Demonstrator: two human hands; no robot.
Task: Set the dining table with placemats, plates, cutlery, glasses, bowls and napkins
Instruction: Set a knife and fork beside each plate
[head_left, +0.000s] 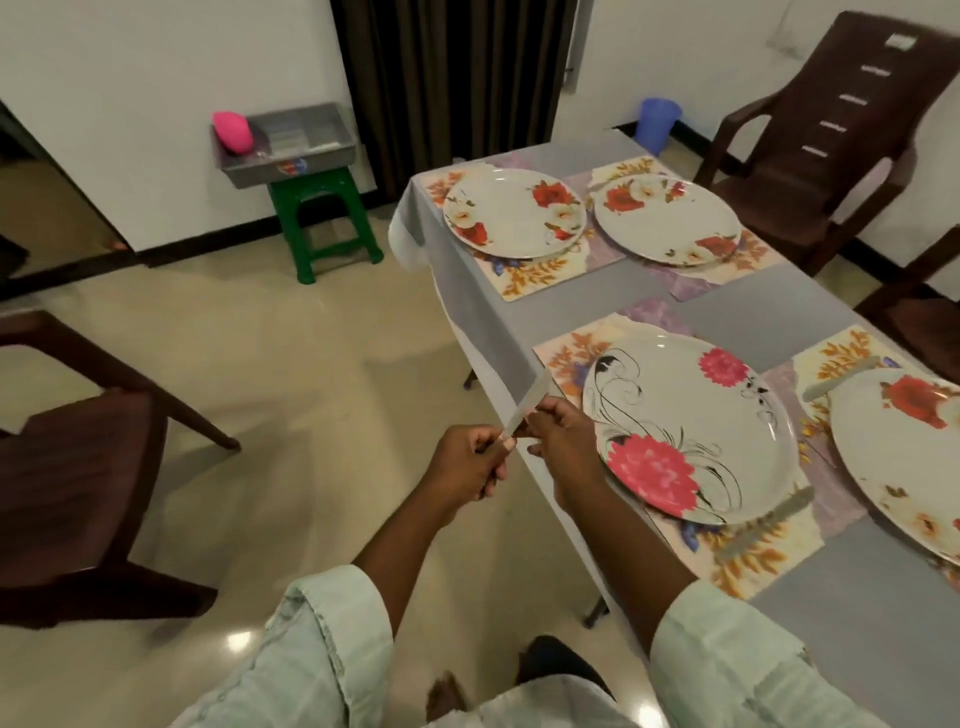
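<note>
**Both hands on one knife beside the bench**

The left hand (470, 460) and right hand (558, 441) met just off the bench's (753, 312) left edge, both holding a single table knife (524, 408). The left grip was curled round the handle end; the right grip pinched the knife a little higher — its blade pointed away toward 1 o'clock. Neither grip stood apart; each was clamped on the knife.

At 3 o'clock from the hands lay a pink-flowered plate (688, 426) on a leaf-print placemat (563, 356). A second knife (763, 525) lay on that mat at the plate's 5 o'clock, its far end just under the rim. Another plate (904, 457) sat farther right, a knife (839, 379) at its 11 o'clock. Two red-flowered plates (514, 213) (667, 221) sat on mats at the far end.

Off the bench, toward 11 o'clock, a grey tray (291, 150) rested on a green stool (324, 228).
</note>
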